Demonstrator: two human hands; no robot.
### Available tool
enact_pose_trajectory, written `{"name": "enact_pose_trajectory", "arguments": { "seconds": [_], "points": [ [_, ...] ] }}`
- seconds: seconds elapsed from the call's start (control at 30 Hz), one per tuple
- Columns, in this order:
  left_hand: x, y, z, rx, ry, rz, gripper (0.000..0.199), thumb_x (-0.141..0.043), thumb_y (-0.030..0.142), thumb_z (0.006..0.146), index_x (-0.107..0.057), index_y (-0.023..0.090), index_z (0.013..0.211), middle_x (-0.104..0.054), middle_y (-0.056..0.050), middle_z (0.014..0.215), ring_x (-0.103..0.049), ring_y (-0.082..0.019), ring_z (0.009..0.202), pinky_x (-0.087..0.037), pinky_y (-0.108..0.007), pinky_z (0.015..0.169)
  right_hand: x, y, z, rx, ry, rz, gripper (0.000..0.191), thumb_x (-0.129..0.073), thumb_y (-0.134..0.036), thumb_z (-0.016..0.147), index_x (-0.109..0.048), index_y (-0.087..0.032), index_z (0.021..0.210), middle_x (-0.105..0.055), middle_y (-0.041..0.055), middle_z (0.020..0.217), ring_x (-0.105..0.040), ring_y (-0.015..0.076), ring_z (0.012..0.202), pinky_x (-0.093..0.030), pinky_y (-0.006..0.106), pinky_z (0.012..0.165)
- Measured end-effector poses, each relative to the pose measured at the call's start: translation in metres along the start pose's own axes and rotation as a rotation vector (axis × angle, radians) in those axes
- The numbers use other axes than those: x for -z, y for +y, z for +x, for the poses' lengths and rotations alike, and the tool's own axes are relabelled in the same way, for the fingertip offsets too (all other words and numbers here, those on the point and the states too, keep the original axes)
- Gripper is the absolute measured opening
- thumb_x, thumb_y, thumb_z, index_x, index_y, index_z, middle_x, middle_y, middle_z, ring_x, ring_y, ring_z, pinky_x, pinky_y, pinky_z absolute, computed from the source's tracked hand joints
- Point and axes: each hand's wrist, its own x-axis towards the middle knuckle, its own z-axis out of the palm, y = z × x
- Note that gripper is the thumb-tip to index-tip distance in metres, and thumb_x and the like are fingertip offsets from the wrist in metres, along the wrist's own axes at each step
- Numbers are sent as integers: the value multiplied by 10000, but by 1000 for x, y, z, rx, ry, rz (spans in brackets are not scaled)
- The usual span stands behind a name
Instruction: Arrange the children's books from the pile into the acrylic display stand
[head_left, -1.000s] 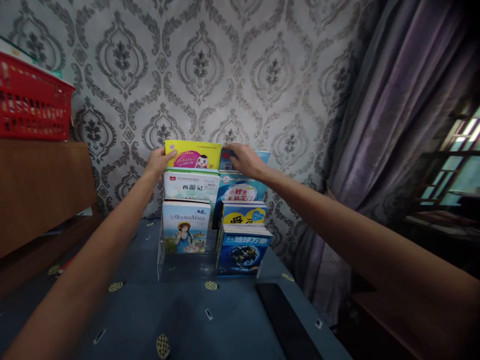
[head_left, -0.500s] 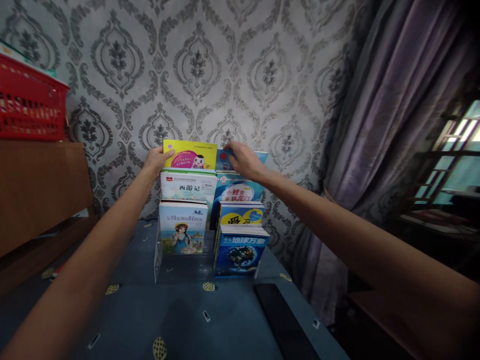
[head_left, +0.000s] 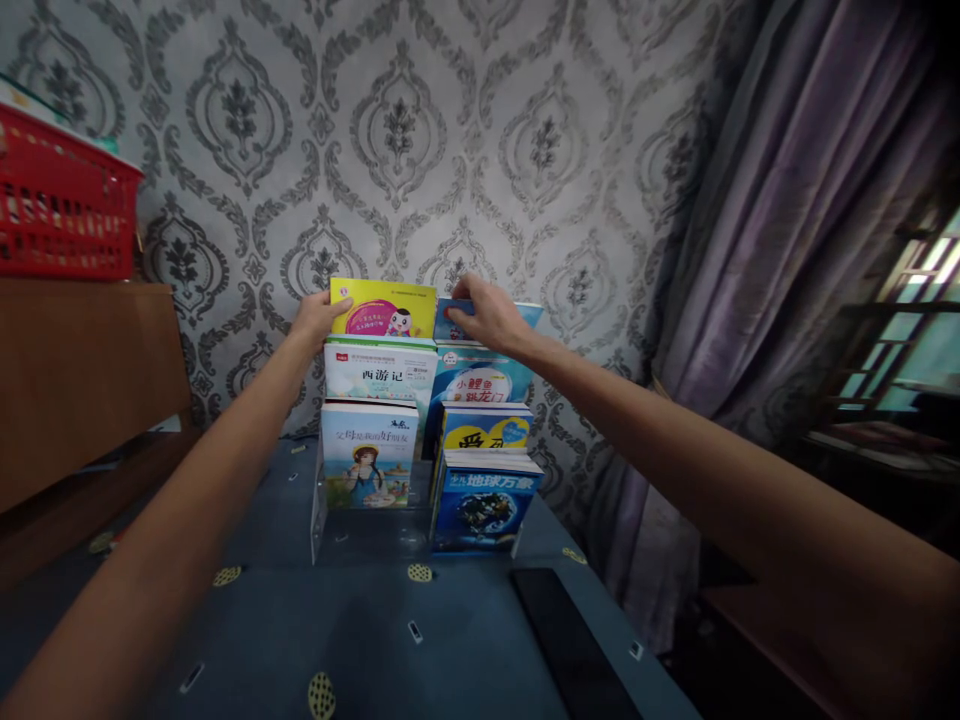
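Yellow book [head_left: 382,308], blue tablecloth [head_left: 375,640] with yellow motifs, grey damask wallpaper [head_left: 480,150], red basket [head_left: 64,165]

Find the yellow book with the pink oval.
In the head view, the yellow book is at the back left of the clear rack, behind the white book, with the left hand at its left edge.

The head camera looks forward and down from near the table [head_left: 375,610] toward books [head_left: 486,512] and wall [head_left: 480,120].

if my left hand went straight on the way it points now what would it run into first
Most likely the yellow book, whose left edge your left hand is touching. The patterned wall lies behind; how far is unclear.
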Motion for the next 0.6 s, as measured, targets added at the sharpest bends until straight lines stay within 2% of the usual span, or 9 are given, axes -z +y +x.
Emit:
{"name": "enact_pose_trajectory", "arguments": {
  "seconds": [0.17, 0.33, 0.47, 0.6],
  "points": [
    [0, 1, -1, 8, -13, 7, 204, -779, 177, 662, -700, 133, 845, -753, -42, 753, -709, -215, 722, -601, -366, 749, -6, -6, 7, 0, 18, -24, 377, -638, -302, 836, -624, -154, 1183, -684, 132, 1053, -602, 308, 971, -483, 434, 860],
    [4, 1, -3, 6, -59, 23, 309, -793, 234, 674, -702, 112, 942, -774, -63, 833, -734, -232, 796, -607, -375, 783, -6, -15, 16, -63, -29, -107, 263, -659, -287, 841, -719, -166, 1066, -673, 130, 1043, -581, 300, 1004, -458, 424, 895],
    [8, 0, -8, -18, -114, 3, 333, -790, 255, 676, -702, 103, 958, -781, -80, 871, -740, -264, 867, -608, -390, 797, -5, -22, 18, -126, -46, -129, 248, -651, -257, 834, -720, -151, 1048, -672, 149, 1075, -572, 313, 1034, -467, 408, 854],
    [12, -1, -12, -43, -158, -25, 360, -804, 290, 664, -697, 109, 957, -778, -93, 891, -737, -279, 889, -608, -397, 795, -9, -27, 16, -132, -2, -169, 220, -625, -254, 840, -709, -156, 1019, -671, 160, 1085, -562, 324, 1042, -462, 418, 859]
  ]
}}
